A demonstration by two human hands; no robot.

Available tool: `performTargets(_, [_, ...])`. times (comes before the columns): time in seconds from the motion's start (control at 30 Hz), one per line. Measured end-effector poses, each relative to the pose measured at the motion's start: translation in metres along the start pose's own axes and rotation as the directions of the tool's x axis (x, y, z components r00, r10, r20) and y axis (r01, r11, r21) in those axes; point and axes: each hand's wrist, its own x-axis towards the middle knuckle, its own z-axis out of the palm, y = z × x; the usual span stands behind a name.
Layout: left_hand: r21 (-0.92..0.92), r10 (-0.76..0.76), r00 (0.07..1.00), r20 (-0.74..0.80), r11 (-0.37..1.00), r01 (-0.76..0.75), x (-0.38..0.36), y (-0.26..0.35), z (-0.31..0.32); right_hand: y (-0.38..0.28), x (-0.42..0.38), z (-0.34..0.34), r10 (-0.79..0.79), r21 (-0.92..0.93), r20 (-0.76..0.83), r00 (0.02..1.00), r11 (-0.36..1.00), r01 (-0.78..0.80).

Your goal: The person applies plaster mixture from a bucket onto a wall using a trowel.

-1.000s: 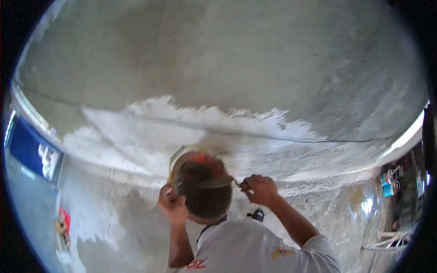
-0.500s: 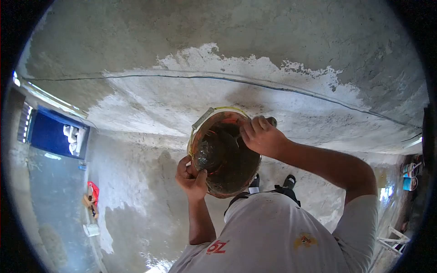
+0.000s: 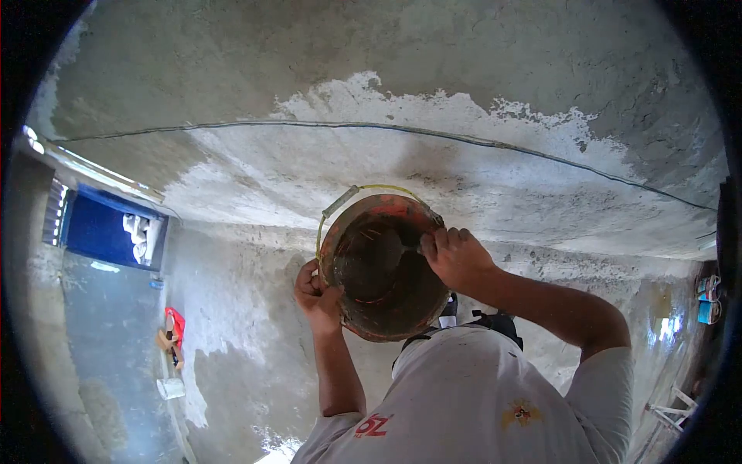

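I hold a round orange bucket (image 3: 379, 305) up in front of me, its inside smeared with dark grey mix. My left hand (image 3: 314, 293) grips its left rim beside the yellow wire handle (image 3: 352, 192). At the right rim, my right hand (image 3: 456, 256) is closed on the handle of a small trowel (image 3: 389, 246), whose blade reaches down inside the bucket. My white shirt (image 3: 471, 394) fills the bottom of the view.
A grey plastered surface with a rough white patch (image 3: 402, 116) spreads above, crossed by a thin dark cable (image 3: 495, 143). A blue opening (image 3: 108, 228) and red items (image 3: 175, 325) are at the left. Cans (image 3: 707, 298) and a white frame (image 3: 668, 410) stand at the right.
My right hand has dropped from the bucket's top rim to its right side, pushing the trowel deeper inside. The bucket sits slightly lower and more tilted toward me.
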Motion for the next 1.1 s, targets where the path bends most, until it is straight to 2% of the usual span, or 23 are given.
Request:
performTargets(0.07, [-0.009,-0.013,1.000,0.017,1.000,0.013,0.003,-0.006,-0.002,-0.002,-0.008,-0.006,0.070,0.023,0.106,0.992,0.997,-0.073])
performTargets(0.1, [0.018,0.013,1.000,0.021,1.000,-0.013,0.004,-0.008,0.000,-0.001,-0.011,-0.006,0.074,0.025,0.105,0.992,0.997,-0.077])
performTargets(0.17, [0.051,0.037,0.999,0.028,0.998,-0.038,0.004,-0.009,0.004,0.000,-0.016,-0.005,0.197,0.032,-0.026,0.980,0.980,-0.196])
performTargets(0.2, [0.054,0.033,0.999,0.042,0.998,-0.035,0.002,-0.007,0.008,-0.001,-0.016,-0.009,0.205,0.041,-0.024,0.978,0.978,-0.204])
performTargets(0.27, [0.065,0.030,0.997,0.066,0.997,-0.034,0.003,-0.008,0.009,0.003,-0.013,-0.018,0.279,0.027,0.159,0.947,0.958,-0.287])
performTargets(0.3, [0.058,0.033,0.995,0.093,0.998,-0.039,0.004,-0.010,0.009,0.005,-0.013,-0.017,0.291,0.032,0.158,0.944,0.954,-0.300])
performTargets(0.37, [0.051,0.041,0.990,0.132,0.998,-0.048,0.006,-0.012,0.014,0.012,-0.012,-0.017,0.241,0.261,0.357,0.903,0.902,-0.344])
performTargets(0.5, [0.001,0.034,0.991,0.127,0.999,-0.035,0.004,-0.007,0.035,0.011,-0.012,-0.023,0.289,0.261,0.290,0.912,0.894,-0.366])
performTargets(0.57, [-0.013,0.043,0.990,0.133,0.999,-0.042,0.006,-0.008,0.041,0.001,-0.017,-0.005,0.281,0.120,0.087,0.956,0.949,-0.290])
performTargets(0.6, [0.032,0.044,0.986,0.161,0.998,-0.050,0.008,-0.007,0.043,-0.002,-0.019,-0.005,0.285,0.123,0.079,0.955,0.948,-0.293])
performTargets(0.67, [0.083,0.048,0.980,0.192,0.994,-0.065,0.009,-0.004,0.049,-0.011,-0.023,-0.006,0.151,0.094,0.008,0.988,0.984,-0.151])
performTargets(0.8, [0.198,0.004,0.980,0.199,0.979,-0.044,0.012,-0.002,0.053,-0.025,-0.027,-0.001,0.038,0.146,0.000,0.999,0.989,-0.038])
performTargets(0.87, [0.239,-0.011,0.984,0.180,0.970,-0.033,0.016,-0.007,0.047,-0.022,-0.034,0.002,-0.149,0.140,0.035,0.988,0.980,0.142])
performTargets(1.0, [0.269,-0.026,0.992,0.123,0.963,-0.008,0.009,-0.011,0.046,0.013,-0.048,0.002,-0.207,0.144,0.149,0.967,0.972,0.185])
performTargets(1.07, [0.281,-0.018,0.997,0.079,0.960,-0.005,0.003,-0.011,0.052,0.033,-0.048,-0.002,-0.023,0.163,0.144,0.989,0.987,-0.001])
performTargets(1.1, [0.271,-0.026,0.997,0.073,0.963,0.005,0.000,-0.011,0.053,0.040,-0.047,-0.006,0.020,0.132,0.077,0.997,0.991,-0.030])
